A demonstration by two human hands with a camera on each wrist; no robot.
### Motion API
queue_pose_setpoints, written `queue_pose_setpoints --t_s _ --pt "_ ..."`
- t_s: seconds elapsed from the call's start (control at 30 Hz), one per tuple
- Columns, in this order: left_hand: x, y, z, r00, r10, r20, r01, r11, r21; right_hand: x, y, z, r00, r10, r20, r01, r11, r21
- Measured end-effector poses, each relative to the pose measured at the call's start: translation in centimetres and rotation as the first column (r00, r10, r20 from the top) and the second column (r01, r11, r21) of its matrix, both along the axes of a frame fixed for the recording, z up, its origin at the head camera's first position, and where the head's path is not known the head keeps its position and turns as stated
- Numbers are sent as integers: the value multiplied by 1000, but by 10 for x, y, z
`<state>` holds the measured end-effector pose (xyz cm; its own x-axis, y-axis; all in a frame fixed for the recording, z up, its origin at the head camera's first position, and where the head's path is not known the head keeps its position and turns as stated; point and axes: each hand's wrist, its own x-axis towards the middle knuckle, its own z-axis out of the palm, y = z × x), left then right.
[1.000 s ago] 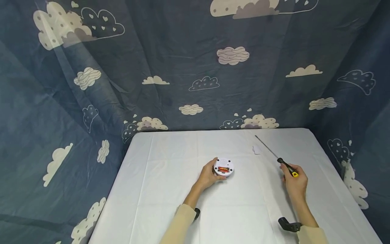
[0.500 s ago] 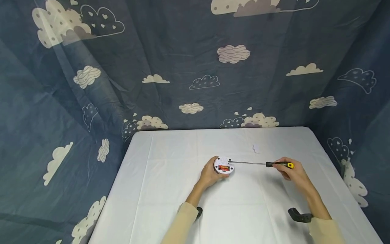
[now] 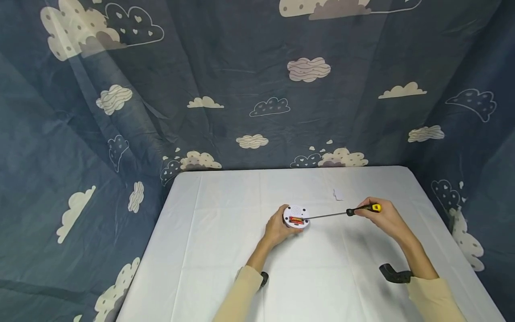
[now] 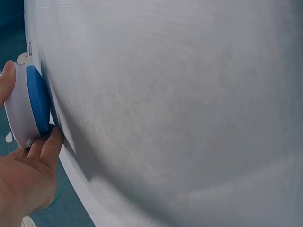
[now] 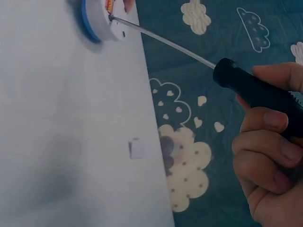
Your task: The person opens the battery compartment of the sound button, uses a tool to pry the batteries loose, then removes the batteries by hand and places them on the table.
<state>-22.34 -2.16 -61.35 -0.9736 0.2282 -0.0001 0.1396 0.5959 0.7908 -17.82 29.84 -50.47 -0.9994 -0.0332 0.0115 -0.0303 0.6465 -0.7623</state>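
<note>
My left hand (image 3: 275, 230) grips a round white battery-powered device (image 3: 295, 210) by its rim, its back tilted up. Two orange-red batteries (image 3: 296, 220) lie in its uncovered compartment. In the left wrist view the device (image 4: 20, 106) shows a blue far side, between thumb and fingers. My right hand (image 3: 384, 217) holds a screwdriver (image 3: 362, 209) by its black and yellow handle, the long shaft pointing left. In the right wrist view the screwdriver's (image 5: 258, 87) tip is at the end of the battery compartment; whether it touches a battery I cannot tell.
A small white plastic piece (image 3: 338, 194) lies on the white-covered table (image 3: 225, 232), behind and right of the device. Dark blue cloud-patterned cloth (image 3: 241, 120) hangs behind the table and along both sides.
My right hand has swung the screwdriver leftward to the device, then shifted its tip from the upper right edge down to the battery compartment. The left hand has stayed nearly still.
</note>
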Motion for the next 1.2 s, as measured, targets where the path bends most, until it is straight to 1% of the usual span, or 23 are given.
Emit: queue_pose_setpoints --t_s 0.13,0.2,0.33,0.43,0.57,0.7,0.77,0.9,1.0,1.1,1.17,1.2 --pt "1 2 0 999 -24 -33 23 999 -26 -1 -6 8 1000 17 -9 -17 999 42" --pt "1 3 1 998 -30 -51 29 999 -20 -3 -8 11 1000 19 -17 -18 998 52" --pt "-1 4 0 998 -13 -56 12 1000 -14 -8 -9 11 1000 11 -22 -11 999 39" --pt "-2 3 -2 999 1 -53 -2 1000 -17 -12 -6 5 1000 13 -12 -13 1000 11" --pt "-1 2 -2 998 4 -56 -4 1000 -14 -14 2 -10 1000 -7 15 7 1000 -19" --pt "-1 0 0 999 -3 -54 3 1000 1 -13 9 -24 998 -37 52 42 994 -103" --pt "-1 -1 1 998 -3 -58 3 1000 5 -13 12 -32 995 -50 85 65 982 -177" --pt "-1 -4 2 998 -2 -60 1 1000 -8 -11 18 -48 985 -73 159 119 947 -300" --pt "-2 -4 2 998 -6 -60 6 1000 -5 -7 22 -60 973 -82 215 157 921 -356" --pt "-2 -4 1 998 -11 -54 11 1000 4 -2 25 -70 954 -74 290 195 888 -416" --pt "-2 -2 0 999 -15 -51 16 1000 8 2 27 -75 934 -64 351 228 863 -450" --pt "-2 -2 -1 999 -16 -42 17 1000 9 4 28 -77 921 -63 385 253 847 -467"
